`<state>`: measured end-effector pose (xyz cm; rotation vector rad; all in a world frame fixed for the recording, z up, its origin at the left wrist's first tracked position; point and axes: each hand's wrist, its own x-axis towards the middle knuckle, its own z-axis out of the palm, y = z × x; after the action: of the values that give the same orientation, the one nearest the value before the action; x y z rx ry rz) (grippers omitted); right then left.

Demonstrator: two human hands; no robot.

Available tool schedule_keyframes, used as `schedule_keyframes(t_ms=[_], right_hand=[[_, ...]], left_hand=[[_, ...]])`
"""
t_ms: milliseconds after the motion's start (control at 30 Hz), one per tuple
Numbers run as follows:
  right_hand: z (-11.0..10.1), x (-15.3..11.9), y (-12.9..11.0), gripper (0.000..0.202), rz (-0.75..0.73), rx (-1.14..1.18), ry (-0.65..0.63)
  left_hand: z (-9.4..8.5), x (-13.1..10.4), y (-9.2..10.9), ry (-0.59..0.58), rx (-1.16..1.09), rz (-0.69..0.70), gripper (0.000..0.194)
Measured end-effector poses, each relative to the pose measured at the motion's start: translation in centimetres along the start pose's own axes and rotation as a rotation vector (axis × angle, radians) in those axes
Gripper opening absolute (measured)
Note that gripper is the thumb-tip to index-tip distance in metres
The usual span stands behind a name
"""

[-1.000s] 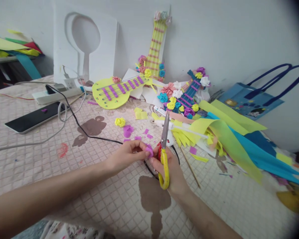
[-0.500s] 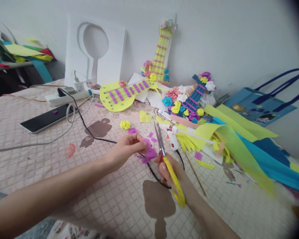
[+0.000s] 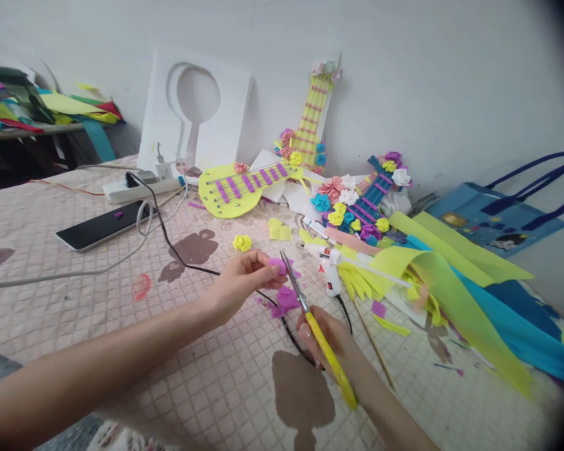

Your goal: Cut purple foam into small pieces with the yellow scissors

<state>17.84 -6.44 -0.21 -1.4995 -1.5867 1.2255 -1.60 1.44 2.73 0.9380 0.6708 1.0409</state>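
Observation:
Between its thumb and fingers, my left hand (image 3: 251,275) pinches a small purple paper piece (image 3: 277,264). My right hand (image 3: 326,338) is closed round the yellow-handled scissors (image 3: 305,300), whose blades point up and left, with their tips at the right edge of the held piece. More purple paper (image 3: 286,302) lies on the table just below. A yellow paper flower (image 3: 242,243) sits beyond my left hand. To the right of the blades stands a white glue gun (image 3: 329,279).
Paper-decorated guitars (image 3: 230,191) are at the back, near a white board (image 3: 155,125). A black phone (image 3: 106,227), power strip (image 3: 141,188) and cables lie left. Crepe strips (image 3: 455,300), a wooden stick (image 3: 375,344) and a blue bag (image 3: 493,219) are right.
The scissors' blades have come closer together and moved left to the purple piece. The view has shifted, so the background sits lower and further right. My left hand still pinches the piece.

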Motion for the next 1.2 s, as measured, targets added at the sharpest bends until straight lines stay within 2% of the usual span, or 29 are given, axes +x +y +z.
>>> schedule_keyframes(t_ms=[267, 533, 733, 1200], right_hand=[[-0.31, -0.25, -0.8, 0.037, 0.019, -0.03, -0.028], [-0.12, -0.04, -0.54, 0.035, 0.027, -0.015, 0.002], [-0.23, -0.11, -0.82, 0.037, 0.019, -0.004, -0.041], [0.02, 0.04, -0.52, 0.045, 0.008, 0.037, -0.014]], left_hand=[[-0.3, 0.21, -0.22, -0.003, -0.046, 0.009, 0.029], [-0.28, 0.2, -0.36, 0.01, -0.047, -0.001, 0.029], [-0.25, 0.11, -0.34, 0.009, -0.051, 0.0, 0.028], [-0.23, 0.21, -0.15, 0.001, -0.061, 0.004, 0.029]])
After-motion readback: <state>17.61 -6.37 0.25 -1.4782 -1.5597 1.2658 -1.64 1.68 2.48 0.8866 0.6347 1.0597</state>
